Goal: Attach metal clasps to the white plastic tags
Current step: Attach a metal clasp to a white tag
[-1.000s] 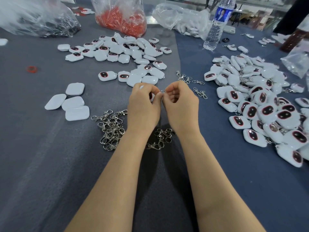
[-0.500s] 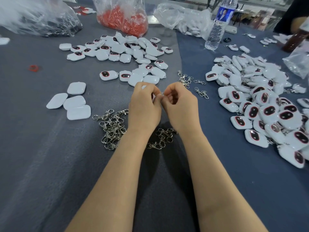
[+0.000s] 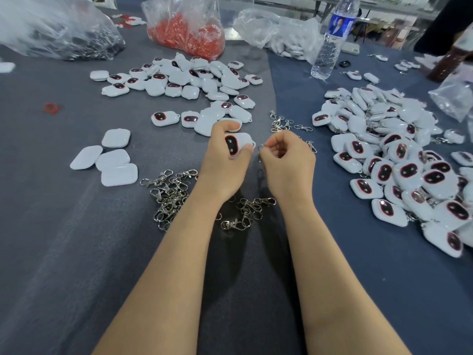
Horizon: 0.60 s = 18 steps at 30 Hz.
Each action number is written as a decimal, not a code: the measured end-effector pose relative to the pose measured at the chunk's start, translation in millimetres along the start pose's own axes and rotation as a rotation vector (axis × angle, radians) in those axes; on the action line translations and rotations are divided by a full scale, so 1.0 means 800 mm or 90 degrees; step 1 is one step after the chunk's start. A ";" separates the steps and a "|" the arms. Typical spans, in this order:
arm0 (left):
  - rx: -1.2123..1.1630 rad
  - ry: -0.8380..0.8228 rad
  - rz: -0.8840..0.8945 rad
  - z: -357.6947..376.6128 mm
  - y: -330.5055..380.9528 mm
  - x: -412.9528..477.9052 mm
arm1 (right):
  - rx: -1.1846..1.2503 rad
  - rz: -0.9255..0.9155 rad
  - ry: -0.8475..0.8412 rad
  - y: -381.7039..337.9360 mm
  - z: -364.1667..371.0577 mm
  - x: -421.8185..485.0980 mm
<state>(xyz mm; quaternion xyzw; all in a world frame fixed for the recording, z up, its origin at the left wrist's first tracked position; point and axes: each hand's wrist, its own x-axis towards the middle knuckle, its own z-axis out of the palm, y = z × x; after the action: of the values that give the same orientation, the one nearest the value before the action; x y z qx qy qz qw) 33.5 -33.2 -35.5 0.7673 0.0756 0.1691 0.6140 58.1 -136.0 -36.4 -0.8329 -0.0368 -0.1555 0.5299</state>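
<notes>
My left hand [image 3: 225,160] grips a white plastic tag [image 3: 239,143] with a dark red-rimmed window facing me. Right beside it my right hand [image 3: 286,162] pinches a small metal clasp [image 3: 260,149] by its ring, which hangs down just off the tag's right corner. Loose clasps [image 3: 171,196] lie in a heap under my left wrist, and more clasps [image 3: 245,211] lie between my forearms. A spread of white tags [image 3: 184,80] lies beyond my hands. A big pile of tags with clasps [image 3: 399,160] fills the right side.
Three plain white tag backs [image 3: 112,160] lie at the left. A bag of red parts [image 3: 186,29], a bag of dark metal parts [image 3: 58,34], a clear bag [image 3: 279,34] and a water bottle [image 3: 330,44] stand along the far side. A few clasps [image 3: 281,123] lie ahead of my right hand.
My hands have drawn slightly apart. The left hand has turned the tag so its dark window now shows, and the clasp now hangs visibly from my right fingers.
</notes>
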 end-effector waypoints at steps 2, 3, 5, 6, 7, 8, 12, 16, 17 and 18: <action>-0.029 -0.011 -0.021 0.003 0.002 -0.001 | -0.002 0.000 -0.005 0.000 0.002 0.000; -0.031 -0.012 -0.024 0.004 0.002 -0.001 | 0.000 -0.001 -0.004 0.000 0.002 0.000; -0.035 -0.011 -0.026 0.005 0.001 0.000 | 0.007 -0.002 -0.002 -0.001 0.003 -0.001; -0.036 -0.011 -0.025 0.005 0.001 0.000 | 0.009 -0.005 -0.003 -0.002 0.003 0.000; -0.033 -0.011 -0.026 0.006 0.001 0.000 | 0.006 -0.007 -0.005 -0.002 0.003 -0.001; -0.027 -0.010 -0.028 0.006 0.000 0.000 | 0.001 -0.011 -0.009 -0.002 0.003 -0.001; -0.007 0.006 -0.024 0.006 -0.003 0.003 | -0.011 -0.020 -0.023 -0.004 0.006 -0.003; -0.008 0.020 -0.033 0.006 -0.005 0.004 | -0.027 -0.036 -0.028 -0.004 0.008 -0.005; -0.007 0.021 -0.040 0.006 -0.005 0.005 | -0.034 -0.043 -0.028 -0.004 0.009 -0.006; -0.006 0.022 -0.044 0.006 -0.005 0.005 | -0.044 -0.051 -0.030 -0.004 0.009 -0.006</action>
<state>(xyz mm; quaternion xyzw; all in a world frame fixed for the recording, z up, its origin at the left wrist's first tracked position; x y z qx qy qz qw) 39.1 -35.7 -39.8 0.7583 0.1124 0.1613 0.6216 54.4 -127.7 -38.0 -0.8520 -0.0774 -0.1584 0.4930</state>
